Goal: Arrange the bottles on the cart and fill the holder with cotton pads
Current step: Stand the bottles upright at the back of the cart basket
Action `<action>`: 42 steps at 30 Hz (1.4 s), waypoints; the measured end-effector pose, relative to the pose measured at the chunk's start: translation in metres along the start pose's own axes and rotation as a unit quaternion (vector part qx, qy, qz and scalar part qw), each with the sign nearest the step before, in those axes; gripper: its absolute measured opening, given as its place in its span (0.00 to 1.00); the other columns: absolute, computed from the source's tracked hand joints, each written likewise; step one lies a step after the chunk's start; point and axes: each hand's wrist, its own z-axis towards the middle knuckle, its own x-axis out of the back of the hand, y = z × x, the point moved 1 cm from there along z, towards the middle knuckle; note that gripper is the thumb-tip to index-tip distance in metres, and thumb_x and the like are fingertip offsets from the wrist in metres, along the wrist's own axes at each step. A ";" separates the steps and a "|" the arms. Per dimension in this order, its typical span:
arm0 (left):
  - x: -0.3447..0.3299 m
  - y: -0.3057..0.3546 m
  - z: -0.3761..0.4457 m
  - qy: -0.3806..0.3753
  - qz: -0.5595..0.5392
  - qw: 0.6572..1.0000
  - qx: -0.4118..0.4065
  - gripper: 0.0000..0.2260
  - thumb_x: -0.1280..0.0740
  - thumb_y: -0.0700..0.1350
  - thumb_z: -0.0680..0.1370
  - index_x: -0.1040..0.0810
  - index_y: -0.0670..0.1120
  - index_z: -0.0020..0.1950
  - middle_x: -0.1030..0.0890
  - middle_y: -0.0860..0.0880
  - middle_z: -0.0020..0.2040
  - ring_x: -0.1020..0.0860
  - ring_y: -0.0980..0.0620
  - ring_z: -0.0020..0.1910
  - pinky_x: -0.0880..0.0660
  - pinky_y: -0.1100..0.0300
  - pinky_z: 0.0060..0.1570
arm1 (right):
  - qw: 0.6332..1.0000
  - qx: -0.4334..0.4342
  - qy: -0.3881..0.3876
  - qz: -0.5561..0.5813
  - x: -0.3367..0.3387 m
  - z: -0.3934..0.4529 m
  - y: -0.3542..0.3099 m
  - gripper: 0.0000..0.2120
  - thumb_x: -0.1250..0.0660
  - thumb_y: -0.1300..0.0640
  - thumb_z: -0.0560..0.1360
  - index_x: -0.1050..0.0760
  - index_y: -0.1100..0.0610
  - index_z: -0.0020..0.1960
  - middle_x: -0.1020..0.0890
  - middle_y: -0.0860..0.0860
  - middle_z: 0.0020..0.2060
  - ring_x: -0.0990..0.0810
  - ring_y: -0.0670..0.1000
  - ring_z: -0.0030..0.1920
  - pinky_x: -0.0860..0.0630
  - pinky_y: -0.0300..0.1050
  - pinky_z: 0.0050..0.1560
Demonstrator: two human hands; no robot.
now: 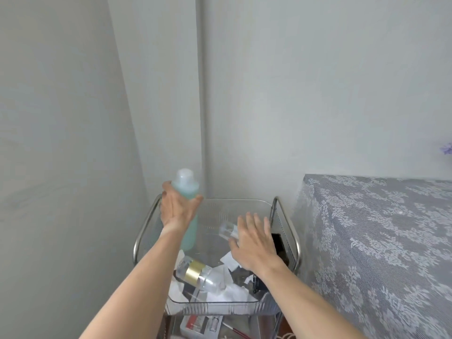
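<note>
My left hand (177, 207) grips a tall bottle of pale green liquid (189, 211) with a frosted cap, upright at the far left of the clear tray (215, 305) on top of the metal cart (144, 231). My right hand (253, 238) reaches over a small clear bottle (227, 231) lying in the tray, fingers straight and touching it. A clear bottle with a gold band (195, 271) lies on its side near the front. White cotton pads (232, 293) lie scattered around it.
A table under a grey lace cloth (381, 241) stands close on the right of the cart. Grey walls and a corner pipe (203, 94) rise behind. A lower cart shelf (208, 325) holds boxes and small items. A dark holder (278, 243) sits by the tray's right side.
</note>
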 end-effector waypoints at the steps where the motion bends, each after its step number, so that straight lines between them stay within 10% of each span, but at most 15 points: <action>1: 0.002 -0.003 0.002 0.004 -0.011 1.000 0.007 0.35 0.25 0.51 0.68 0.36 0.39 0.67 0.24 0.37 0.60 0.25 0.35 0.59 0.27 0.47 0.56 | 1.000 0.018 0.015 -0.001 -0.002 -0.001 -0.007 0.31 0.49 0.47 0.81 0.48 0.61 0.79 0.48 0.62 0.78 0.54 0.61 0.78 0.62 0.60 0.76; 13: -0.012 -0.042 -0.035 -0.101 0.097 0.989 0.057 0.33 0.32 0.39 0.74 0.44 0.35 0.74 0.34 0.34 0.69 0.37 0.33 0.70 0.37 0.44 0.68 | 0.997 -0.007 -0.069 -0.023 -0.033 0.015 -0.047 0.37 0.38 0.59 0.77 0.53 0.64 0.79 0.52 0.66 0.78 0.55 0.63 0.78 0.58 0.58 0.77; 18: -0.021 -0.059 -0.059 -0.431 0.350 0.831 0.015 0.26 0.29 0.46 0.72 0.29 0.46 0.70 0.26 0.47 0.66 0.27 0.42 0.66 0.27 0.53 0.60 | 0.995 -0.026 -0.074 -0.068 -0.035 0.027 -0.040 0.38 0.34 0.56 0.77 0.53 0.65 0.79 0.50 0.67 0.77 0.52 0.63 0.78 0.54 0.57 0.77; 26: -0.033 -0.082 -0.070 -0.429 0.439 0.755 -0.233 0.32 0.24 0.41 0.69 0.29 0.54 0.70 0.24 0.49 0.65 0.32 0.45 0.68 0.38 0.51 0.68 | 0.996 -0.046 -0.078 -0.014 -0.048 0.022 -0.034 0.40 0.33 0.56 0.77 0.54 0.63 0.79 0.49 0.66 0.77 0.50 0.63 0.77 0.50 0.56 0.76; 36: -0.027 -0.070 -0.038 -0.252 0.271 0.916 -0.155 0.23 0.28 0.51 0.70 0.32 0.46 0.60 0.23 0.44 0.54 0.24 0.42 0.55 0.28 0.53 0.51 | 0.985 -0.119 -0.122 0.034 -0.049 0.046 -0.024 0.37 0.30 0.63 0.76 0.48 0.66 0.76 0.47 0.71 0.74 0.47 0.68 0.75 0.44 0.54 0.75; 42: -0.044 -0.065 -0.033 -0.222 0.222 0.938 -0.143 0.23 0.25 0.51 0.70 0.29 0.44 0.58 0.20 0.46 0.52 0.21 0.44 0.53 0.26 0.58 0.47 | 0.978 -0.173 -0.113 -0.003 -0.062 0.056 -0.029 0.28 0.41 0.66 0.81 0.49 0.68 0.76 0.43 0.71 0.74 0.41 0.67 0.74 0.39 0.52 0.72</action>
